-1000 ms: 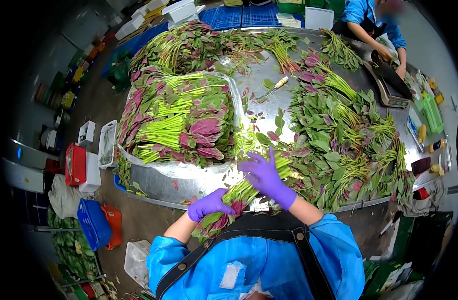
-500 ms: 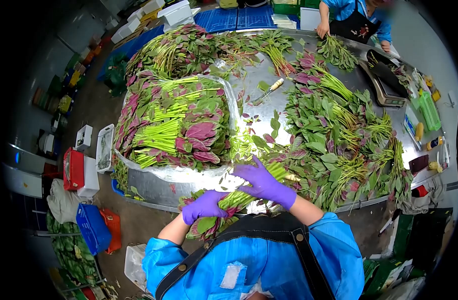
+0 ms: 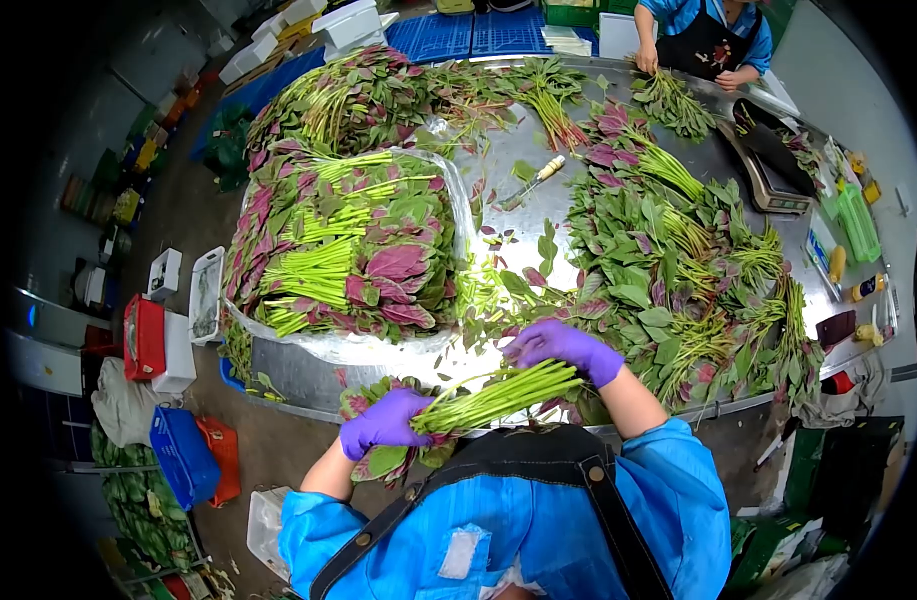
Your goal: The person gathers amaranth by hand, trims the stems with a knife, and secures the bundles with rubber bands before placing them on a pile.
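My left hand [image 3: 384,422], in a purple glove, is wrapped round the leafy part of a bunch of greens [image 3: 498,396], whose green stems point to the right. My right hand [image 3: 563,348], also gloved in purple, is just above the stem ends; its fingertips are too small to tell whether they pinch anything. Beyond my hands, a large stack of red-and-green leafy vegetables [image 3: 313,265] lies in clear plastic [image 3: 350,350]. Loose bunches [image 3: 643,290] cover the right side of the metal table [image 3: 293,375].
A knife with a pale handle [image 3: 550,168] lies mid-table. A scale [image 3: 778,190] stands at the right, near a green basket [image 3: 858,222]. Across the table, a co-worker's hand [image 3: 646,58] holds greens. Blue and red crates [image 3: 183,455] stand on the floor at left.
My right hand has moved slightly right, off the middle of the bunch. The bunch now lies flatter, with its stems exposed. My left hand has shifted a little left. The co-worker's other hand has moved inward.
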The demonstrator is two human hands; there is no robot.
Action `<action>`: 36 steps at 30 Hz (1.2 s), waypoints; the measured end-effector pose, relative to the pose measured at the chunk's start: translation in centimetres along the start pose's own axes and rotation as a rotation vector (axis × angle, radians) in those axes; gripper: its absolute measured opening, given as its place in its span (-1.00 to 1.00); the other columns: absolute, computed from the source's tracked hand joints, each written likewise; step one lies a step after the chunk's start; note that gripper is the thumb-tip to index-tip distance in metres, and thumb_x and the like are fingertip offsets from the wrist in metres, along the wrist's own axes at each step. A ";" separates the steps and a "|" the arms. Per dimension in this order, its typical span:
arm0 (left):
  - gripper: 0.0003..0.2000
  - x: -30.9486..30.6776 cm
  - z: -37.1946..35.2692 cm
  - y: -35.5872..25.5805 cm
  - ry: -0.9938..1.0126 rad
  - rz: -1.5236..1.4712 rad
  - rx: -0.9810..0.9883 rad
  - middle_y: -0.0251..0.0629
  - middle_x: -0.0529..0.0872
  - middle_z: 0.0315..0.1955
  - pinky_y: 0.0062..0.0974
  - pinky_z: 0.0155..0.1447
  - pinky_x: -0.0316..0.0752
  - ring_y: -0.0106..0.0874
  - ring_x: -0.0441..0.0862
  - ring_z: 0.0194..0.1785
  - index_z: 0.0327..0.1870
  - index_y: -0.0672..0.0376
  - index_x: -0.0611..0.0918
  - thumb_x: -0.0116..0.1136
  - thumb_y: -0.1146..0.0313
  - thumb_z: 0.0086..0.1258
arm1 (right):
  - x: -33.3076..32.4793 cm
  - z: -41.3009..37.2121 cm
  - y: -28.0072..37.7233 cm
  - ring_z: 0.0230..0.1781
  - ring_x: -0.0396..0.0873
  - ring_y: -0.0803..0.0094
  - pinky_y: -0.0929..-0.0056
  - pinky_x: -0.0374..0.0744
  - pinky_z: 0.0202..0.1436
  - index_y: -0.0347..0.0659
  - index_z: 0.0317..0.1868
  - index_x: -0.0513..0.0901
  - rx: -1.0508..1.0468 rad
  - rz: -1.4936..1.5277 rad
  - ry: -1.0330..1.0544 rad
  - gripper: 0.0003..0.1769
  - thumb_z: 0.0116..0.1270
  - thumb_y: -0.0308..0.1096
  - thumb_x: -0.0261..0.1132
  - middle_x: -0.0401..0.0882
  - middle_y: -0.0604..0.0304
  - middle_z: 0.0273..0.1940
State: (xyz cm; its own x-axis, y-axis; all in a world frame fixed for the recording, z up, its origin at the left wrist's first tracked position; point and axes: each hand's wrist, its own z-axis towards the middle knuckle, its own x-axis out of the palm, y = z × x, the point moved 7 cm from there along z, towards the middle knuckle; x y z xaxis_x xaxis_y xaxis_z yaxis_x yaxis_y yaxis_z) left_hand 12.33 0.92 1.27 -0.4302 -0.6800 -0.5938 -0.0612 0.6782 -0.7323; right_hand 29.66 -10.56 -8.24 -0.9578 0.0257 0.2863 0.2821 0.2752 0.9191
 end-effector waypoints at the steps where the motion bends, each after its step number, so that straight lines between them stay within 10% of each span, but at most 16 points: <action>1: -0.53 0.2 -0.6 0.8 0.002 -0.160 -0.057 -0.18 0.68 -0.36 -0.45 -0.14 0.46 -0.39 0.63 -0.30 -0.01 0.13 0.55 0.31 0.29 -0.03 | -1.8 -1.1 0.5 -0.27 0.56 0.62 0.62 0.49 -0.18 -0.27 0.07 0.49 0.066 0.021 -0.126 -0.55 0.14 -0.38 0.30 0.63 0.16 -0.22; 5: -0.51 0.9 -3.0 3.4 -0.032 -0.543 -0.221 -0.31 0.69 -0.27 -0.53 -0.02 0.42 -0.56 0.56 -0.20 0.01 0.23 0.54 0.35 0.42 -0.05 | -7.6 -4.2 -0.4 -0.16 0.56 0.47 0.51 0.48 -0.04 -0.21 0.07 0.50 0.174 -0.017 -0.418 -0.52 0.07 -0.44 0.30 0.58 0.04 -0.05; 7: -0.50 0.8 -3.2 3.8 -0.056 -0.720 -0.301 -0.34 0.66 -0.19 -0.53 0.05 0.39 -0.58 0.51 -0.13 0.02 0.27 0.53 0.36 0.44 -0.04 | -8.2 -5.8 2.4 0.07 0.47 0.22 0.28 0.43 0.12 -0.18 0.12 0.46 0.242 -1.015 -0.659 -0.46 0.07 -0.36 0.31 0.40 -0.09 0.14; 9: -0.49 0.5 -2.4 3.0 -0.049 -0.704 -0.306 -0.35 0.66 -0.18 -0.53 0.06 0.39 -0.58 0.50 -0.13 0.03 0.27 0.52 0.35 0.45 -0.04 | -5.6 -5.8 6.9 0.28 0.22 0.06 0.16 0.28 0.26 -0.14 0.21 0.38 -0.072 -0.970 -0.827 -0.35 0.07 -0.24 0.33 0.21 -0.12 0.26; 14: -0.46 -1.1 2.3 0.0 0.040 -0.200 -0.176 -0.17 0.66 -0.22 -0.45 0.00 0.42 -0.34 0.61 -0.13 0.05 0.16 0.53 0.34 0.26 -0.04 | 7.6 -1.7 13.8 0.37 0.03 0.06 0.18 0.04 0.39 0.00 0.41 -0.05 -0.546 -0.933 -0.025 0.11 -0.08 -0.07 0.45 0.01 0.01 0.38; 18: -0.51 -1.6 3.8 -1.8 0.251 -0.115 -0.179 -0.17 0.67 -0.28 -0.46 -0.06 0.44 -0.33 0.63 -0.21 -0.02 0.14 0.57 0.34 0.23 -0.06 | 8.1 0.3 6.7 0.38 0.02 0.18 0.29 0.04 0.38 -0.10 0.42 -0.25 0.033 -0.307 0.598 0.25 -0.10 -0.25 0.51 -0.09 -0.07 0.39; 19: -0.50 -1.9 4.0 -2.0 0.258 -0.221 -0.224 -0.21 0.68 -0.27 -0.48 -0.06 0.44 -0.43 0.61 -0.21 -0.02 0.14 0.57 0.36 0.29 -0.09 | 7.3 1.2 2.8 0.15 0.36 0.32 0.31 0.30 0.24 -0.12 0.41 -0.14 -0.288 -0.374 0.542 0.15 -0.06 -0.27 0.49 0.35 0.00 0.18; 20: -0.48 -1.3 4.1 -0.5 0.245 -0.302 -0.207 -0.23 0.68 -0.22 -0.50 -0.03 0.43 -0.49 0.59 -0.19 0.00 0.14 0.56 0.38 0.33 -0.11 | 7.8 -1.1 2.2 -0.06 0.49 0.39 0.41 0.47 0.04 -0.22 0.35 0.04 0.102 0.014 0.776 -0.04 0.00 -0.40 0.43 0.53 0.09 -0.06; 22: -0.45 -2.1 5.3 -1.7 0.274 -0.463 -0.261 -0.22 0.67 -0.19 -0.51 0.01 0.41 -0.48 0.58 -0.14 0.03 0.17 0.54 0.39 0.34 -0.10 | 6.0 -3.2 0.5 -0.19 0.50 0.45 0.46 0.51 -0.12 -0.30 0.06 0.39 0.125 0.014 0.720 -0.43 0.01 -0.44 0.40 0.55 0.17 -0.19; 26: -0.38 -3.5 10.1 -2.1 0.254 -0.262 -0.248 -0.25 0.63 -0.09 -0.53 0.11 0.36 -0.55 0.50 -0.05 0.11 0.23 0.47 0.42 0.39 -0.08 | -0.3 -5.7 3.0 -0.25 0.52 0.44 0.41 0.50 -0.16 -0.27 -0.04 0.48 0.127 -0.303 0.264 -0.51 -0.03 -0.35 0.38 0.57 0.14 -0.28; 32: -0.20 -14.3 11.4 -4.6 -0.948 -0.024 0.102 -0.05 0.28 0.25 -0.28 0.38 0.02 -0.17 0.15 0.35 0.24 0.28 0.28 0.40 0.19 -0.04 | -17.5 -10.9 15.8 -0.23 0.58 0.21 0.33 0.49 -0.10 -0.15 -0.03 0.53 -0.135 -0.753 -0.368 -0.47 -0.10 -0.23 0.35 0.60 0.03 -0.21; 36: -0.40 -9.4 13.1 0.2 -0.913 -0.407 -0.066 -0.13 0.47 0.10 -0.37 0.26 0.24 -0.29 0.39 0.18 0.13 0.24 0.41 0.34 0.38 0.00 | -28.6 -13.8 21.8 -0.23 0.48 0.55 0.51 0.47 -0.08 -0.28 0.02 0.49 -0.242 -0.670 -0.730 -0.47 -0.03 -0.42 0.38 0.61 0.21 -0.21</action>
State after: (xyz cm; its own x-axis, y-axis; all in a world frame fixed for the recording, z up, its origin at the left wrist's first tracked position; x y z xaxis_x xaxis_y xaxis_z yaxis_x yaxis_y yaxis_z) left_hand 28.13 3.79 2.39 0.4889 -0.7986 -0.3510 -0.1114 0.3420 -0.9331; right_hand 63.93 -18.54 7.34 -0.6999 0.5398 -0.4677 -0.3984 0.2484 0.8829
